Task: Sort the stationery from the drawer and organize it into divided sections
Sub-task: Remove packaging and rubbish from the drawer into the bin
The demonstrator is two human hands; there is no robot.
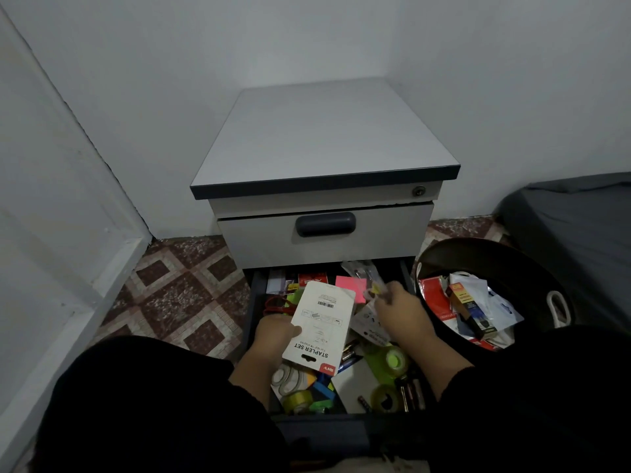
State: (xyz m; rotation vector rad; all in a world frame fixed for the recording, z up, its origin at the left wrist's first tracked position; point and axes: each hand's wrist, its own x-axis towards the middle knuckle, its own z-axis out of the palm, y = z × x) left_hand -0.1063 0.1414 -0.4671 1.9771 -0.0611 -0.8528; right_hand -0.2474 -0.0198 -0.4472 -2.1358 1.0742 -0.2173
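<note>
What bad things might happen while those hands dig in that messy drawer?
The left hand pinches only a corner of the stapler set card, so it might slip back into the drawer. The right hand grips a clear packet among loose clutter and could knock things about. Scissors lie near the left wrist and might poke it.

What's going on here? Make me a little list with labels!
place: open drawer of a grey cabinet
left hand: holds a white stapler set card
right hand: pinches a clear packet
in drawer: tape rolls, scissors, pink notes, batteries
beside: dark bin holding packaging
</note>
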